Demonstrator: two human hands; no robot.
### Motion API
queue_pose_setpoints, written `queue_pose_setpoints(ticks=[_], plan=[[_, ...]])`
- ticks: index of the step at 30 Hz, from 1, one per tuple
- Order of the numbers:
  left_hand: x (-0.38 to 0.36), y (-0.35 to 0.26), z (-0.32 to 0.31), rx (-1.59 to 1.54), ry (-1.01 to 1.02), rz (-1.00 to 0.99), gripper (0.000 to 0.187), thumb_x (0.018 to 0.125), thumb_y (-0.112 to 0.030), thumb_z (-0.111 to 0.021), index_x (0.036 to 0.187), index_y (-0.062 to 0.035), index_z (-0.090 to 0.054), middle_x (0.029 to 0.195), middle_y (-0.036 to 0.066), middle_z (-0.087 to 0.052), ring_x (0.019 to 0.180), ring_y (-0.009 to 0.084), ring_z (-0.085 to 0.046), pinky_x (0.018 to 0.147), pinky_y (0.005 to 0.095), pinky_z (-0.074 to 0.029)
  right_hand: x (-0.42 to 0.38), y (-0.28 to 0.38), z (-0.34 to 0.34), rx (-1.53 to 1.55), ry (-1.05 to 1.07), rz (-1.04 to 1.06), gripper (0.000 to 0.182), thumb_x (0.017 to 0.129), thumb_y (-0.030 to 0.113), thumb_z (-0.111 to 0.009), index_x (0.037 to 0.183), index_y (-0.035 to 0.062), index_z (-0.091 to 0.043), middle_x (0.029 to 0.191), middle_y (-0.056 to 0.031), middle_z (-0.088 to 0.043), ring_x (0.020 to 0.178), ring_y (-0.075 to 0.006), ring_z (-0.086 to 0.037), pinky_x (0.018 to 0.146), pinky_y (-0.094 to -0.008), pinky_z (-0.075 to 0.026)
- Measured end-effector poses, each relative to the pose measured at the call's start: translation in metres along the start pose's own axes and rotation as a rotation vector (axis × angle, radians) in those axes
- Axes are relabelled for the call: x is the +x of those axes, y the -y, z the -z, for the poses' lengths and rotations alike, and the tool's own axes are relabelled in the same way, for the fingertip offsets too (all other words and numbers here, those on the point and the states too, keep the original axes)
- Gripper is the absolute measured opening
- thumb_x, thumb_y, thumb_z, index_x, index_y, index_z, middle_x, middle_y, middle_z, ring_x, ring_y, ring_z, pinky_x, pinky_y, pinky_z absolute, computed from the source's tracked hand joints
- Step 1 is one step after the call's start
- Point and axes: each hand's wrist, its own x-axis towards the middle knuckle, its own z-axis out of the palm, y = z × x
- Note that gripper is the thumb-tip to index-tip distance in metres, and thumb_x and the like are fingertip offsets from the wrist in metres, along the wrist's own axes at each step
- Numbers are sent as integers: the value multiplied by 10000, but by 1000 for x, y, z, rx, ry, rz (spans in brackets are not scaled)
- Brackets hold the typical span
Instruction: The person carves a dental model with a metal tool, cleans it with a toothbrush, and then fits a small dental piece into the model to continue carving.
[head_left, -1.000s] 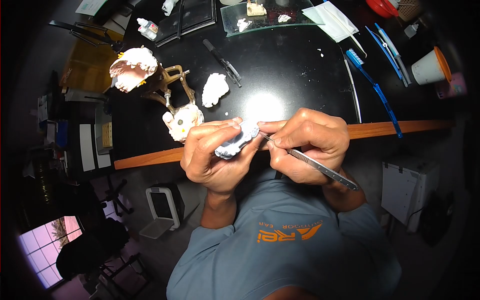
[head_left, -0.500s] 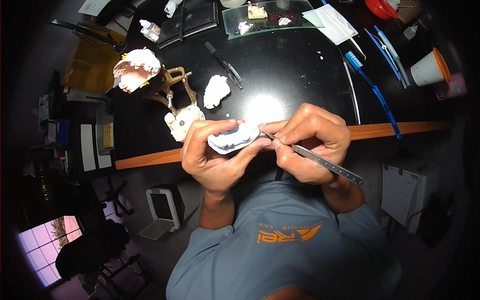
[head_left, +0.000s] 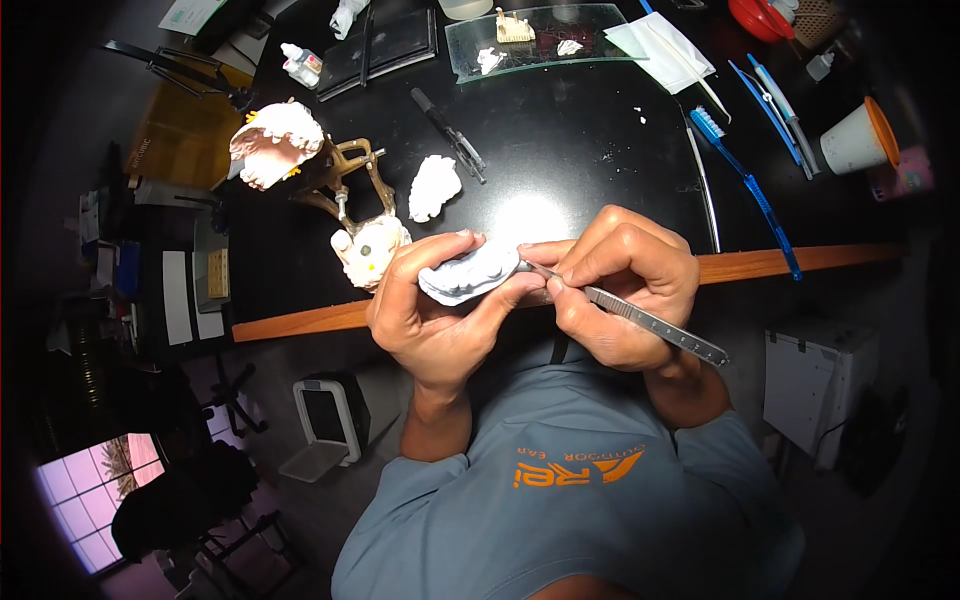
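My left hand [head_left: 425, 325] is closed around a white plaster dental cast [head_left: 468, 277], thumb below and fingers above, just in front of the table edge. My right hand [head_left: 630, 290] pinches a scalpel [head_left: 655, 325] whose flat metal handle bears ruler marks and points down to the right. The scalpel's tip meets the right end of the cast, though the fingers partly hide the contact. Beyond my left hand, a brass-coloured dental articulator [head_left: 355, 170] carries an upper plaster model [head_left: 275, 145] and a lower one [head_left: 370, 250]. A loose white plaster piece [head_left: 434, 188] lies beside it.
A black pen [head_left: 448, 133] lies on the black table. Behind it stands a glass slab [head_left: 550, 65] bearing a small tooth model. To the right are a blue toothbrush [head_left: 745, 185], a thin metal rod [head_left: 703, 180] and a white cup with orange rim [head_left: 855, 138]. A small bottle [head_left: 301, 65] stands back left.
The cast and my left hand have shifted very slightly to the right. The scalpel stays at the cast's right end, its handle tilted almost as before.
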Motion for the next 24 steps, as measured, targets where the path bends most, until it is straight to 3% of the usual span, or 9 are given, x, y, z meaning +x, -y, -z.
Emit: queue_pose_setpoints(ticks=[6, 12, 13, 14, 17, 18, 22, 23, 24], plan=[[5, -2, 4, -79, 29, 13, 576, 637, -42, -1060, 1105, 15, -730, 1069, 144, -751, 977, 208, -755, 836, 339, -627, 2, -1, 5, 6, 71, 76, 135, 761, -140, -720, 808, -25, -666, 753, -119, -669, 716, -179, -747, 900, -477, -707], [7, -4, 3, -155, 24, 86, 521, 699, 24, -1016, 1118, 17, -706, 1100, 162, -742, 1023, 214, -750, 884, 336, -636, -3, -1, 7, 60, 31, 44, 125, 810, -89, -744, 815, 4, -660, 774, -126, -685, 840, -291, -811, 832, -435, -704], [8, -5, 3, -165, 45, 87, 507, 729, 50, -992, 1131, 22, -683, 1111, 177, -739, 1031, 213, -749, 901, 341, -639, -2, 3, 7, 152, 4, -23, 136, 835, -90, -739, 810, 8, -648, 835, -148, -707, 940, -347, -814, 849, -413, -685], [8, -5, 3, -183, 50, 108, 502, 737, 57, -984, 1133, 24, -677, 1117, 183, -739, 1038, 213, -748, 904, 342, -641, -3, 13, 10, 159, -17, -180, 134, 918, 33, -681, 798, 1, -630, 885, -179, -715, 1012, -374, -796, 920, -453, -651], [8, -4, 3, -246, 68, 183, 484, 763, 82, -958, 1141, 31, -659, 1143, 204, -736, 1058, 217, -748, 915, 340, -648, 8, 21, 38, -44, -2, -182, 425, 1051, 238, -479, 789, -52, -646, 935, -204, -722, 1063, -368, -771, 933, -414, -574], [8, -5, 5, -267, 79, 218, 476, 773, 93, -945, 1145, 34, -653, 1157, 212, -734, 1065, 219, -750, 921, 336, -651, 15, 19, 42, -104, -58, -98, 473, 1065, 268, -464, 739, -39, -619, 864, -183, -714, 933, -295, -763, 900, -392, -575], [14, -15, 3, -340, 109, 327, 433, 811, 140, -890, 1152, 50, -639, 1223, 233, -718, 1081, 232, -762, 951, 320, -662, 26, 41, 65, -275, -155, -437, 443, 1053, 198, -607, 659, -1, -582, 567, -65, -598, 498, -110, -533, 579, -317, -499], [14, -14, 5, -358, 139, 316, 431, 833, 161, -851, 1195, 69, -636, 1261, 242, -705, 1094, 244, -768, 968, 322, -666, 29, 36, 69, -505, -138, -398, 383, 995, 149, -693, 655, -3, -603, 523, -63, -559, 428, -127, -504, 472, -345, -400], [14, -13, 5, -362, 147, 311, 437, 838, 166, -841, 1212, 74, -635, 1266, 243, -703, 1101, 245, -767, 974, 327, -666, 34, 35, 67, -644, -97, -401, 377, 982, 156, -702, 656, -7, -606, 523, -76, -557, 428, -143, -511, 471, -359, -389]])
